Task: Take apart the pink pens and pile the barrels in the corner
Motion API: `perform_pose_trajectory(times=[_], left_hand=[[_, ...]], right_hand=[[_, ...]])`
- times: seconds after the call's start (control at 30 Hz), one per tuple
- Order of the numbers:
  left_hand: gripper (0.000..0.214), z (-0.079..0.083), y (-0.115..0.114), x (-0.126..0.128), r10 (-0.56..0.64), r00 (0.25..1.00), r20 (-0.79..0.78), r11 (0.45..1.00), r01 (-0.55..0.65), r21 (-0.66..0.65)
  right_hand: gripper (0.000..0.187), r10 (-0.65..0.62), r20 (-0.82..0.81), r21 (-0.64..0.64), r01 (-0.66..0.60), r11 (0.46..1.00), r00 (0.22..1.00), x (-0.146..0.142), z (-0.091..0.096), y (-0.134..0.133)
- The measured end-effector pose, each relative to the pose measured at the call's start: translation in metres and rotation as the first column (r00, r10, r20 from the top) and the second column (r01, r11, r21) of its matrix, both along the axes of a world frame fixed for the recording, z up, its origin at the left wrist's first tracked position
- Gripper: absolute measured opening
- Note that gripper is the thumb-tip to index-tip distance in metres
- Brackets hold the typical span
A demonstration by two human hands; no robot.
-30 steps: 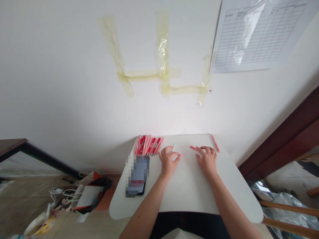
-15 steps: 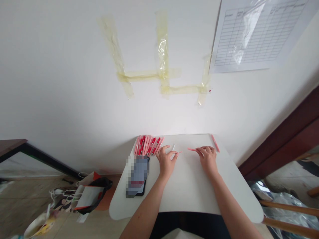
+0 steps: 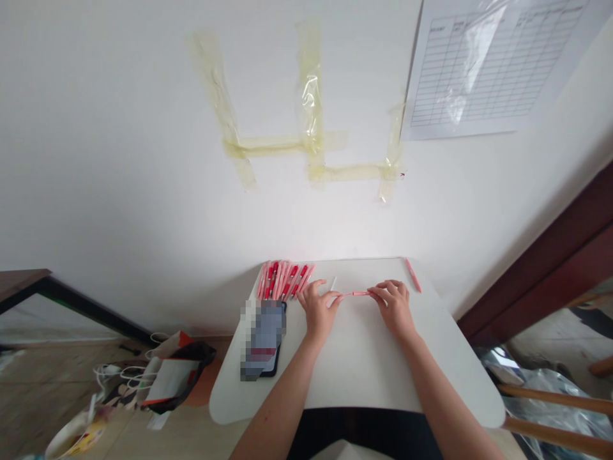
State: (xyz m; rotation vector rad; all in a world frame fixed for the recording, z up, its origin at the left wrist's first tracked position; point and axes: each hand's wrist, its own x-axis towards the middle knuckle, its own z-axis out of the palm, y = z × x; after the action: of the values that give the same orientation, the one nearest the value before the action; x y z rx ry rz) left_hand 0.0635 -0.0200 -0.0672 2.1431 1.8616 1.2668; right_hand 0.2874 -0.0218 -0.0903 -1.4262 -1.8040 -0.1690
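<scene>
My left hand and my right hand sit on a white table, pinching two slim pink pen parts. The parts meet end to end in one line between my hands. Just beyond my left fingers lies a small white pen piece. A whole pink pen lies beyond my right hand near the far edge. Several red-and-pink pens lie side by side at the far left corner. A smartphone, its screen blurred out, lies left of my left hand.
A white wall with yellowed tape strips and a plastic-covered ruled chart rises behind the table. A bag and white cables lie on the floor at left. Wooden chair rails and foil are at right.
My hands have drawn closer together, bringing the two pink pen parts from a gap into end-to-end contact. The other pens and the phone stay in place.
</scene>
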Motion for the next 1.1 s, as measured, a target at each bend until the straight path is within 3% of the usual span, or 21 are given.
perform_pose_trajectory(times=[1.1], left_hand=[[0.010,-0.0016,0.0013,0.0002,-0.047,0.999,-0.008,0.998,0.047,-0.040]], right_hand=[[0.024,-0.003,0.064,-0.008,0.004,1.000,0.998,-0.0009,0.0007,-0.0018]])
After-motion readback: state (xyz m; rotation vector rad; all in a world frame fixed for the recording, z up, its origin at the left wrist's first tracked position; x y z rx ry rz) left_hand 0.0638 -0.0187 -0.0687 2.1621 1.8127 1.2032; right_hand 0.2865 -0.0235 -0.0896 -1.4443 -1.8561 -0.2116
